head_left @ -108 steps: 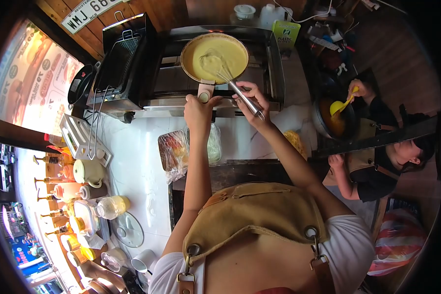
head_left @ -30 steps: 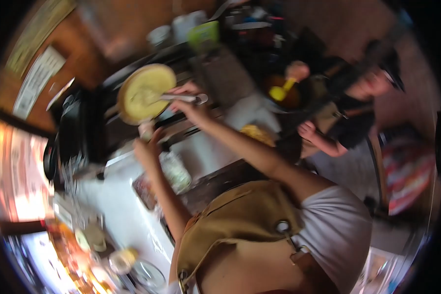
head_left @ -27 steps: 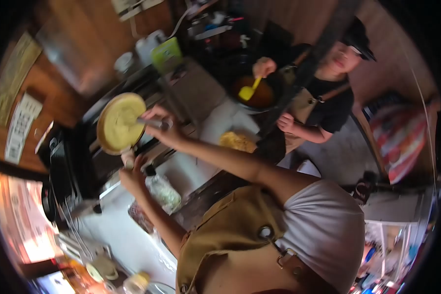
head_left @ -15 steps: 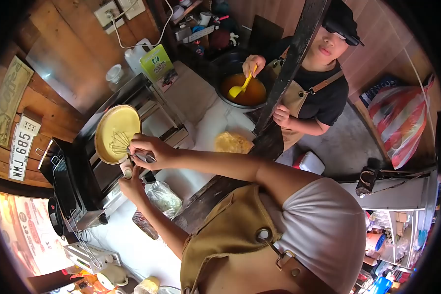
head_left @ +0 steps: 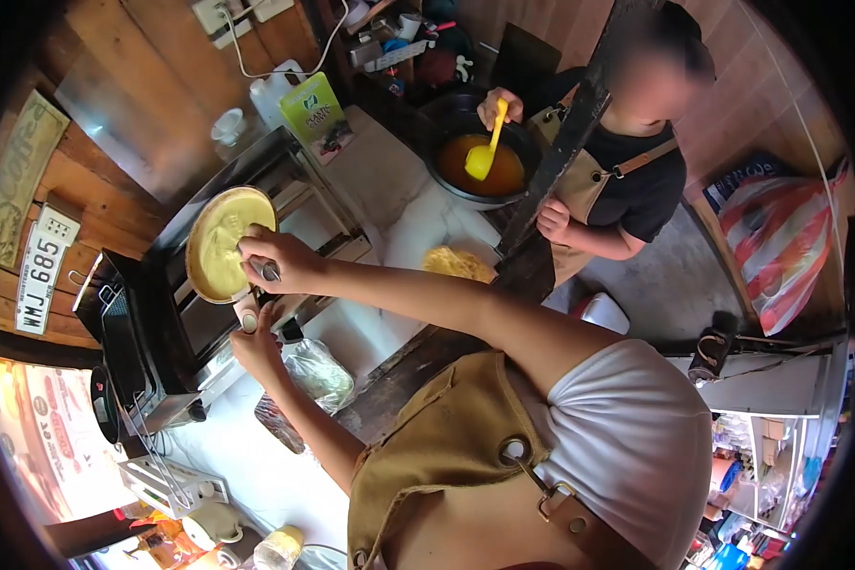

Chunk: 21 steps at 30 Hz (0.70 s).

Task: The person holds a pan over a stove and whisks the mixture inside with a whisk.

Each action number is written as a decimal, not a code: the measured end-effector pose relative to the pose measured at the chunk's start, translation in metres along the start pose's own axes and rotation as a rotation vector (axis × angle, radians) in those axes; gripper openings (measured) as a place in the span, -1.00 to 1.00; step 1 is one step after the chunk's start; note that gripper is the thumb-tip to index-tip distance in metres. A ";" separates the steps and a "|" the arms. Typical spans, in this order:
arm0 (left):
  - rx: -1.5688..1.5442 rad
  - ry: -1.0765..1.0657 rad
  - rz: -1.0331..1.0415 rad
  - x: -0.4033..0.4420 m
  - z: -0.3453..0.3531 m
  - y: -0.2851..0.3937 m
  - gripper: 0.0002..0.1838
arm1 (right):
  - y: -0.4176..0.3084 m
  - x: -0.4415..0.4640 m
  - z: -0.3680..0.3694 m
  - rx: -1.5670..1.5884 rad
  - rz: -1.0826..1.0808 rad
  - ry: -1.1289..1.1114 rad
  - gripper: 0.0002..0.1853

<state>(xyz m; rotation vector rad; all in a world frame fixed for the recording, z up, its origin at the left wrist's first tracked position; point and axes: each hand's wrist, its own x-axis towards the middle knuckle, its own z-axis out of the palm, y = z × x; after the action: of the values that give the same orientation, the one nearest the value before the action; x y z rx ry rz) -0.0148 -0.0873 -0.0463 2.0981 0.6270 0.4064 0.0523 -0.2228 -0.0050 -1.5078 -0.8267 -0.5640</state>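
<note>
My right hand [head_left: 280,261] is closed around a metal whisk [head_left: 270,274], its wires over the pan and partly hidden by my fingers. A small round pan [head_left: 196,275] holds a thick, pale yellow mixture [head_left: 226,237] with ridges on its surface. My left hand [head_left: 258,350] grips the pan's pale handle [head_left: 247,310], keeping the pan above the dark-framed stove [head_left: 185,328]. Beside my left forearm lies a clear plastic bag [head_left: 317,372] with something greenish in it.
Across the counter, a co-worker's hand [head_left: 500,108] holds a yellow ladle [head_left: 482,161] in a black pot [head_left: 465,197] of orange liquid. A dark wooden post [head_left: 565,142] stands between us. A yellow flat food [head_left: 457,263] lies on the counter. A green box [head_left: 313,112] stands behind the stove.
My right hand has moved slightly up and left over the pan, and the whisk sits deeper in the mixture. The co-worker's ladle has become more upright. The whole view has shifted slightly.
</note>
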 end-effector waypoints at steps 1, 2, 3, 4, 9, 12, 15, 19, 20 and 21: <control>0.023 0.013 0.009 0.000 0.000 0.001 -0.45 | -0.004 0.002 -0.001 -0.123 0.010 0.043 -0.85; 0.023 0.019 0.008 0.002 -0.001 -0.002 -0.45 | -0.009 0.003 -0.003 -0.247 0.022 0.085 -0.84; 0.047 0.022 0.027 0.005 0.000 -0.007 -0.45 | -0.014 0.001 -0.005 -0.267 0.046 0.073 -0.82; 0.071 0.022 0.045 0.006 0.001 -0.010 -0.46 | -0.024 0.002 -0.005 -0.267 0.048 0.071 -0.82; 0.103 0.027 0.003 -0.001 0.000 0.001 -0.46 | -0.016 0.002 0.000 -0.072 0.071 -0.003 -0.83; 0.109 0.006 0.005 0.000 -0.001 0.001 -0.45 | 0.000 0.004 0.000 -0.193 0.029 0.025 -0.83; 0.103 0.007 0.005 0.003 -0.002 -0.002 -0.45 | -0.018 0.002 -0.004 -0.292 0.032 0.069 -0.83; 0.095 0.026 0.011 0.001 0.002 -0.003 -0.45 | -0.035 0.000 -0.002 -0.022 0.057 -0.039 -0.83; 0.104 0.033 0.013 0.001 0.001 -0.001 -0.45 | -0.030 0.001 0.001 -0.022 0.057 -0.038 -0.83; 0.105 0.035 0.014 0.001 0.000 0.001 -0.45 | -0.022 0.002 0.005 -0.033 0.030 -0.025 -0.83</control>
<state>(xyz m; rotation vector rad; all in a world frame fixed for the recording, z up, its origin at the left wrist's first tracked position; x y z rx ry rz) -0.0141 -0.0872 -0.0454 2.2000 0.6671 0.4265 0.0359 -0.2186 0.0095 -1.5577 -0.8161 -0.5397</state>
